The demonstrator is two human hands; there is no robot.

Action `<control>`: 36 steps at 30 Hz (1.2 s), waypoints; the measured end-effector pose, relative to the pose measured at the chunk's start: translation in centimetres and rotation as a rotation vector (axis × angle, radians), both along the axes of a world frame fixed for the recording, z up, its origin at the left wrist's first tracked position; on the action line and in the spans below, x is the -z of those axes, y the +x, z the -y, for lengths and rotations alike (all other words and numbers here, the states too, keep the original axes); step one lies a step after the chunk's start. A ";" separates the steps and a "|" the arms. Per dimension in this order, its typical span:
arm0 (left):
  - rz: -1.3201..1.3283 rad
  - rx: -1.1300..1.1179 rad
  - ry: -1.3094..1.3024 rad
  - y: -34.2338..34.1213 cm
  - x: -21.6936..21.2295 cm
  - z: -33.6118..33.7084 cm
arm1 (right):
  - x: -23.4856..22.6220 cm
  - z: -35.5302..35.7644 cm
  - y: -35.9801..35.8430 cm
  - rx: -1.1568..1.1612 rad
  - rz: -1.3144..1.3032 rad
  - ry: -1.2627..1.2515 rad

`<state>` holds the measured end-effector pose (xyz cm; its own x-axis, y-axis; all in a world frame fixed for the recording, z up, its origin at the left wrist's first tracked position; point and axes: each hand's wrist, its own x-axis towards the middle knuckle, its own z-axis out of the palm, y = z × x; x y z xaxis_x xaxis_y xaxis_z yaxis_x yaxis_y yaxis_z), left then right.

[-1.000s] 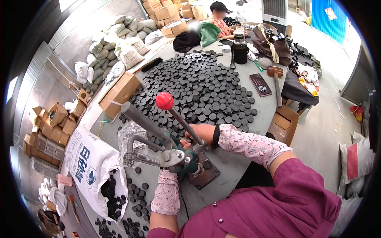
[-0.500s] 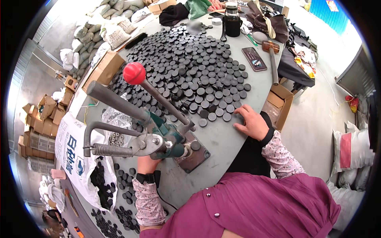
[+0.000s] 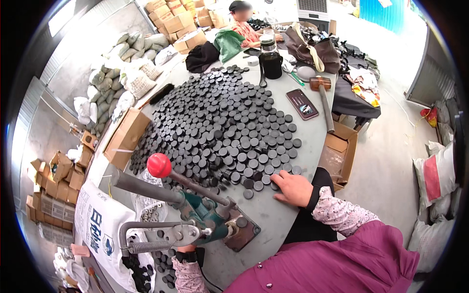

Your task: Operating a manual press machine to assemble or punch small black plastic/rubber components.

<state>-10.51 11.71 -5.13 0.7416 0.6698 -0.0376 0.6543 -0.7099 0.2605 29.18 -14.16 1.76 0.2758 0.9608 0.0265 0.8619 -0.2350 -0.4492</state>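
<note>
Since the discs [image 3: 210, 124] look light and stiff, pinch their rims; the right hand [image 3: 294, 189] has fingers apart, the left hand [image 3: 186, 248] I cannot tell.

Before me, near the closest edge of the grey table [image 3: 276, 215], stands the green metal lever press [image 3: 205, 212], right of the white sack [image 3: 100, 222]. Behind it spread round black discs [image 3: 220, 132]; toward the right edge lie a black rectangular phone [image 3: 303, 104] and, right of that, a brown-headed mallet [image 3: 326, 107].

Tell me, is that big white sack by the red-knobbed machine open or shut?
Open: the white sack gapes at its near end, with black pieces showing in its mouth.
</note>
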 end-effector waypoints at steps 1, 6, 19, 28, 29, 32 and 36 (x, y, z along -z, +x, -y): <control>0.047 -0.062 -0.050 -1.8 1.4 -0.4 | 0.3 -0.5 0.1 -0.006 -0.004 0.003; 0.536 -0.106 -0.308 -3.2 -0.1 1.7 | -0.4 -2.4 0.3 -0.246 0.064 0.093; -0.090 -0.763 0.141 -9.3 -9.4 5.3 | -5.4 -7.6 -0.4 -0.149 -0.146 0.395; 0.272 -0.799 0.200 -9.4 -5.5 -0.9 | 0.2 -4.3 -4.8 -0.175 -0.491 0.202; 0.258 -0.775 0.206 -9.1 -4.9 -1.6 | 0.0 -4.1 -5.0 -0.188 -0.508 0.142; 0.196 -0.707 0.148 -8.9 -4.3 -4.0 | 2.2 -3.6 -4.1 -0.165 -0.611 0.181; 0.355 -0.624 -0.277 -6.5 -6.3 -3.0 | 4.0 -2.8 -2.5 -0.126 -0.746 0.156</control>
